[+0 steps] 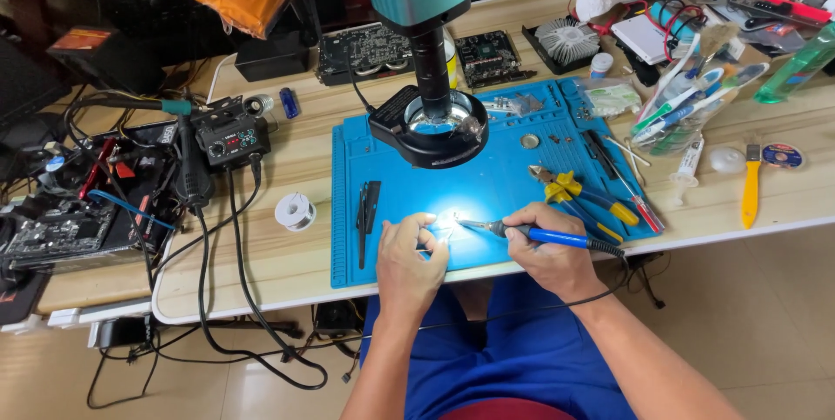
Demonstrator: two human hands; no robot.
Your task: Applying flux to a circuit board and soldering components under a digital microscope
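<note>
My right hand (546,250) grips a blue-handled soldering iron (531,233), its tip pointing left into a brightly lit spot on the blue work mat (487,181). My left hand (409,259) rests on the mat's near edge, fingers pinched on something small at the lit spot; glare hides what it is. The iron's black cord runs off to the right and under the table. Above the spot stands a microscope (430,116) with a black ring light.
Black tweezers (367,211) lie left of my hand. Yellow cutters (565,187) and screwdrivers (619,181) lie on the mat's right. A solder spool (295,210) and soldering station (230,135) sit left. Circuit boards (361,50), a heatsink (565,39) and a brush (751,181) crowd the table.
</note>
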